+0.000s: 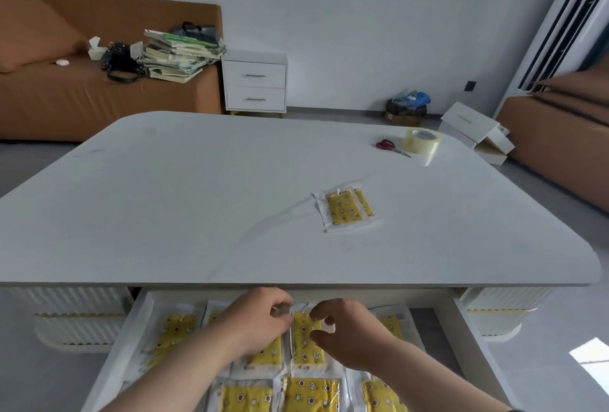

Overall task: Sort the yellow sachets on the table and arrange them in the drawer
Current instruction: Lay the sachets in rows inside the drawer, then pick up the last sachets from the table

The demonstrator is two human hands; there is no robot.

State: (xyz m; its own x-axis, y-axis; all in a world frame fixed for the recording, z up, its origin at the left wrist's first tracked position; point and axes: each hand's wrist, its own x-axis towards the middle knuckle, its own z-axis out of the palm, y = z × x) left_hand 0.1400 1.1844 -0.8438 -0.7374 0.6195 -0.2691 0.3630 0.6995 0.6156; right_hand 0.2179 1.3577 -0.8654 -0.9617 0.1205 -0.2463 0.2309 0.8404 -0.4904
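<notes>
The open white drawer (461, 329) under the table's front edge holds several yellow patterned sachets in clear wrappers, laid in rows. My left hand (260, 322) and my right hand (342, 332) are both inside the drawer, pinching the top corners of one sachet (304, 342) in the back row. A small overlapping pile of yellow sachets (346, 207) lies on the white table (197, 197), right of centre. My forearms hide parts of the sachets beneath them.
Red-handled scissors (390, 146) and a roll of clear tape (421, 141) sit at the table's far right. Beyond are a brown sofa (49, 92) with stacked books, a white nightstand (255, 82), and white boxes (474, 131) on the floor.
</notes>
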